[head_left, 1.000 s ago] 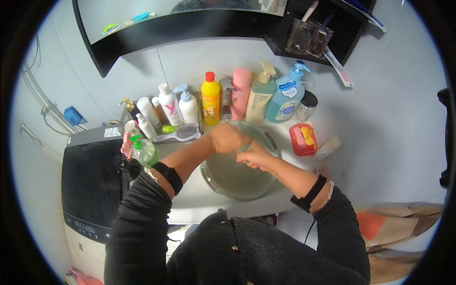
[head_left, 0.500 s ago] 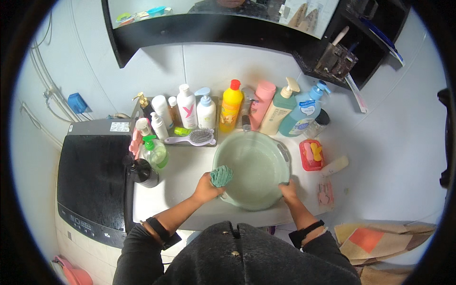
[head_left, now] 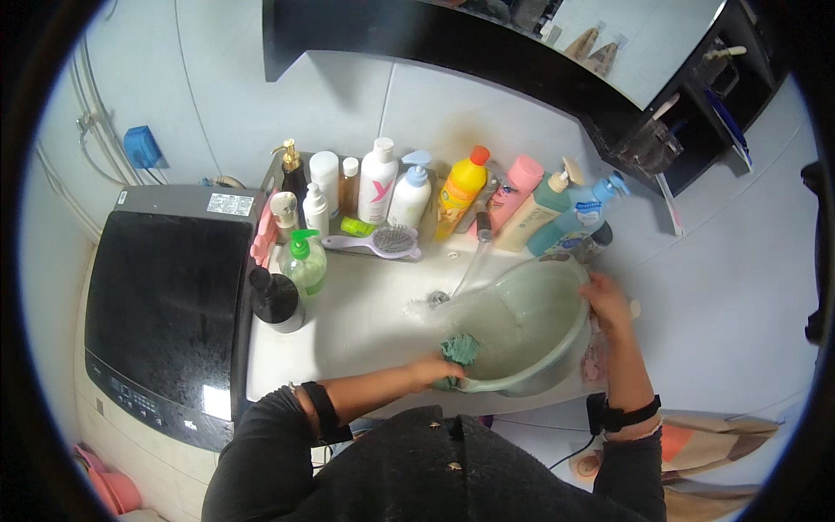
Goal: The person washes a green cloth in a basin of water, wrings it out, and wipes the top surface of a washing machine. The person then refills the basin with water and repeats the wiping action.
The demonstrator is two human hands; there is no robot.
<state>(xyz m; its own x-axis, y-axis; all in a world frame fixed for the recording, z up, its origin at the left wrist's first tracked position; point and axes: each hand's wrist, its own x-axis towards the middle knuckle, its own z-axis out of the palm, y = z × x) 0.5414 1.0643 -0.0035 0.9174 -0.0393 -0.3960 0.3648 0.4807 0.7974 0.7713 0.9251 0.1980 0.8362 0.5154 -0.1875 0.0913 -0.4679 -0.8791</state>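
A pale green basin (head_left: 557,317) is tilted over the white sink (head_left: 357,326), its right side raised. Water (head_left: 470,311) spills over its lower left side toward the drain (head_left: 437,298). My right hand (head_left: 608,302) is closed on the basin's raised right rim. My left hand (head_left: 426,372) is closed round a bunched green cloth (head_left: 459,350), against the basin's low near-left rim; how far its fingers also grip the rim is hidden. Behind the basin the faucet (head_left: 484,228) points down at the sink.
Several bottles line the back, among them a yellow bottle (head_left: 462,191) and a blue pump bottle (head_left: 574,217). A hairbrush (head_left: 391,242) lies on a tray. Left stand a green-topped soap pump (head_left: 304,265), a dark bottle (head_left: 277,300) and a black-lidded washing machine (head_left: 170,313). A mirror cabinet (head_left: 417,52) hangs above.
The basin has moved right and gone from level to tilted, with water now running out into the sink. My right hand rose along its rim; my left hand moved right with the cloth.
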